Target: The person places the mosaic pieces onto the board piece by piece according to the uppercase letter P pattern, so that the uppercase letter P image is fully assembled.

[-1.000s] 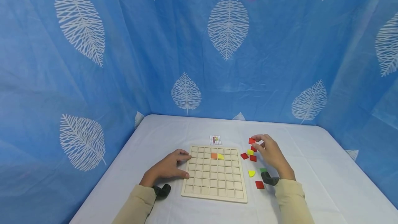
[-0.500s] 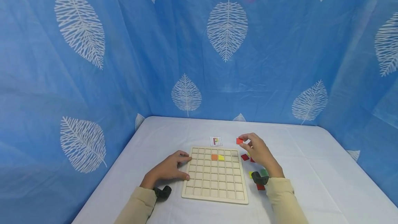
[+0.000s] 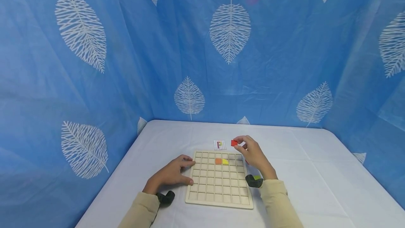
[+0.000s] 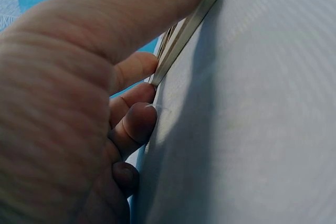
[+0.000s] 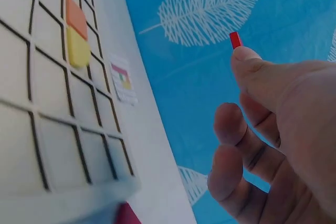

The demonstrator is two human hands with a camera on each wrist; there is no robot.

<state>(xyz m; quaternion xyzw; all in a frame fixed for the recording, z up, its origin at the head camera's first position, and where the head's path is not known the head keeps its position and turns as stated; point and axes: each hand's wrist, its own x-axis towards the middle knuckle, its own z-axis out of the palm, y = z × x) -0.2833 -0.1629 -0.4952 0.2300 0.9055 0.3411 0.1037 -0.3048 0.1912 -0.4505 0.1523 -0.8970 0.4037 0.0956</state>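
Note:
In the head view my right hand [image 3: 254,154] pinches a red square tile [image 3: 234,143] between thumb and fingers, raised above the far right corner of the wooden grid board [image 3: 218,205]. Only the thin edge of that tile shows past the thumb in the right wrist view. An orange square tile [image 3: 218,161] and a yellow tile with one curved side [image 3: 225,161] lie side by side in cells near the board's far edge. My left hand [image 3: 170,171] rests at the board's left side, its thumb and fingertips touching the rim [image 4: 178,45].
Beyond the board lies a small printed pattern card [image 3: 219,145]. My right arm covers most of the loose tiles beside the board; a bit of a yellow-green one [image 3: 257,177] peeks out. A white cloth [image 3: 316,171] covers the table, with a blue leaf-print curtain [image 3: 272,62] behind.
My right hand has lifted the red tile from the loose tiles on the right and carried it left, towards the pattern card. The left hand has stayed at the board's rim.

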